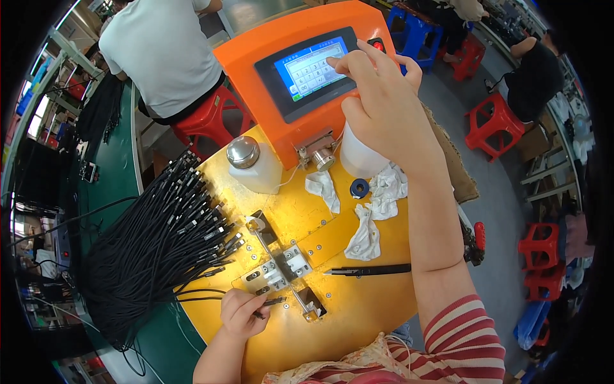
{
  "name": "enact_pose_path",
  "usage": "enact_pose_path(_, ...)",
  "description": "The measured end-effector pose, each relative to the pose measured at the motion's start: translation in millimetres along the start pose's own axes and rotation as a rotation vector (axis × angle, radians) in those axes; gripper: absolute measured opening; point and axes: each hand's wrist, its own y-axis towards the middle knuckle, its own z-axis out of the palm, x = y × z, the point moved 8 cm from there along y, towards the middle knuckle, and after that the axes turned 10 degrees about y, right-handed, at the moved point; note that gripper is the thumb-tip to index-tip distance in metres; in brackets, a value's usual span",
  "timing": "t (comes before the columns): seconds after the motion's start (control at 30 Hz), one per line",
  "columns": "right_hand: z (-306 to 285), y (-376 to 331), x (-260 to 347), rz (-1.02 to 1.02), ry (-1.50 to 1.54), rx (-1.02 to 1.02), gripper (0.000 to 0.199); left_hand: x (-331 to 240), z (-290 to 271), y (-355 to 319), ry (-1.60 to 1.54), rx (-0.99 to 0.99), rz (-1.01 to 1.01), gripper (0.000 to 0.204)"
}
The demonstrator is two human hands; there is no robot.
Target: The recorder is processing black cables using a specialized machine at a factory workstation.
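Cable [272,301] end pinched in left hand [242,313] at lower centre of frame; right hand [384,105] at touchscreen [310,67], upper centre.

Left fingers closed together on the connector end of one black cable, held just beside the metal jig [281,269] on the yellow table [358,307]; plug tip points toward the jig but does not look seated. Right hand half curled, index finger extended, tip touching the keypad area of the screen on the orange machine [275,45]; it holds nothing. Judgement: press with the fingertip only, one key at a time, and keep the left grip steady and level so the plug stays lined up with the jig slot. Cable bundle [160,249] fans out at mid left; tweezers [368,271] lie right of the jig, well apart from both hands.
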Motion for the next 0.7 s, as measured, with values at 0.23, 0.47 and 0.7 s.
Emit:
enact_pose_path(0.23,-2.7,-0.6,1.7,-0.008,0.014,-0.023,0.027,-0.5,-0.5,0.1,-0.007,0.003,0.001,0.024)
enact_pose_path(0.47,-6.6,-0.4,-0.2,-0.002,0.005,-0.023,0.027,-1.3,-0.2,0.8,0.002,0.013,-0.002,0.023)
enact_pose_path(0.7,-3.2,0.2,0.9,-0.001,0.021,-0.018,0.028,-1.2,-1.1,1.1,-0.002,0.007,-0.003,0.023)
